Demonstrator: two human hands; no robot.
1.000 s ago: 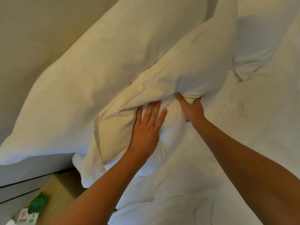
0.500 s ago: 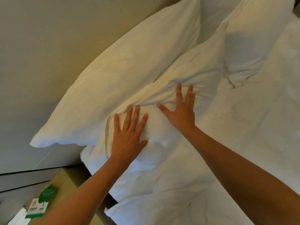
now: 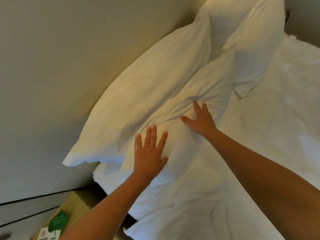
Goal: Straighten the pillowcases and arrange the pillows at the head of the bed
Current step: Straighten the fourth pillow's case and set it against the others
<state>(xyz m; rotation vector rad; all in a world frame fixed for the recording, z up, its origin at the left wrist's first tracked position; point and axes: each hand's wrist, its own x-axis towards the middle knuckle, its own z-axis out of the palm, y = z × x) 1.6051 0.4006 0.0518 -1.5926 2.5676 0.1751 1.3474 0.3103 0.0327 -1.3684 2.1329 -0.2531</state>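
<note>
At the head of the bed (image 3: 285, 153), four white pillows stand against the pale wall (image 3: 60, 66). On the near side, the back pillow (image 3: 147, 94) leans on the wall, its lower corner jutting past the mattress edge above the bedside table (image 3: 76, 203). Just in front of it lies the front pillow (image 3: 204, 94), tilted against the back one, with its near end close to the mattress edge. Further along the wall a second pair is seen: the far back pillow (image 3: 230, 18) upright, and the far front pillow (image 3: 256, 54) leaning on it, its loose case flap resting on the sheet. The front pillow's top corner touches or overlaps the far front pillow. Open sheet lies to the right of the pillows, rumpled, with a folded duvet edge (image 3: 173, 222) nearest the viewer.

The left hand (image 3: 149, 153) rests flat on the near end of the front pillow, fingers straight and spread, holding nothing. The right hand (image 3: 200, 120) presses flat on the middle of the same pillow, fingers extended and thumb splayed; the case is bunched into creases radiating from its fingertips. The case is white, creased across the middle, smoother toward the top corner.

On the bedside table stands a green leaf-shaped card (image 3: 58, 221) beside a white card (image 3: 49, 235) with a round reddish mark; the print on both is too small to read.
</note>
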